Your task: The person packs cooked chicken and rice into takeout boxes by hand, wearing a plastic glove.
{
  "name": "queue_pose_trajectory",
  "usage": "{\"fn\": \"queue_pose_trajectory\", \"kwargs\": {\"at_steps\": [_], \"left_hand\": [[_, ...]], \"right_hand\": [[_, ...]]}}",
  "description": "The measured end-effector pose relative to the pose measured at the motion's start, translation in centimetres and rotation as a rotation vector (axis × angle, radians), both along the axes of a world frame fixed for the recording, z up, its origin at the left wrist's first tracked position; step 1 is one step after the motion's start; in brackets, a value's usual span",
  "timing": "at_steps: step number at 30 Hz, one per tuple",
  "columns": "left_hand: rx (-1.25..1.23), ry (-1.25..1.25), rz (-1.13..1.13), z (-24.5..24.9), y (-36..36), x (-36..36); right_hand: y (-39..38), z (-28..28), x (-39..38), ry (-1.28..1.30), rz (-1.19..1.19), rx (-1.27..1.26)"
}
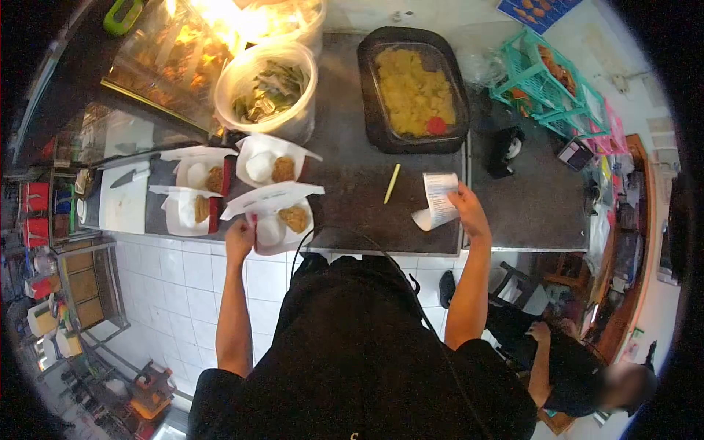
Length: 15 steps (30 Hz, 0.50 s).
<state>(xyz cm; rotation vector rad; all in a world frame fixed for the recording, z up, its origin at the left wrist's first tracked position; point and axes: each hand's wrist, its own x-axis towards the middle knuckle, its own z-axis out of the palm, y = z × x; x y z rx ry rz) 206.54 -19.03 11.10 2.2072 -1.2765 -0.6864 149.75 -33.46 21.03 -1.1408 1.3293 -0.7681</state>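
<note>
My right hand (470, 213) pinches a printed paper receipt (440, 198), whose lower end curls over the dark counter. At the counter's front edge, the fingers of my left hand (239, 240) are closed on the left side of a takeaway box (270, 233). Inside that box, white rice sits beside a piece of fried chicken (293, 218); its lid flap stands up behind. Several similar boxes are grouped around it, among them an open one (259, 167) with rice and fried chicken. A yellow pen (392, 183) lies between my hands.
Behind the boxes stands a clear tub (265, 88) of wrapped items, near a lit food display (172, 66). A black tray (367, 110) holds yellow food. Teal baskets (543, 81) stand right, a knife (130, 178) lies left. Another person (579, 367) sits at lower right.
</note>
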Motion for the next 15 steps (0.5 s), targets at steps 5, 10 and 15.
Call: {"fn": "queue_pose_trajectory", "kwargs": {"at_steps": [5,10,15], "left_hand": [[0.06,0.233,0.23,-0.4,0.8,-1.9],[-0.018,-0.275,0.131,1.2,-0.4,-7.1],[-0.147,-0.243,0.08,2.3,0.2,-9.5]], "right_hand": [[-1.4,-2.9,-2.4,0.002,-0.101,0.037],[-3.3,-10.2,-4.8,0.525,-0.004,0.029],[-3.8,-14.2,-4.8,0.767,-0.091,0.011]]}}
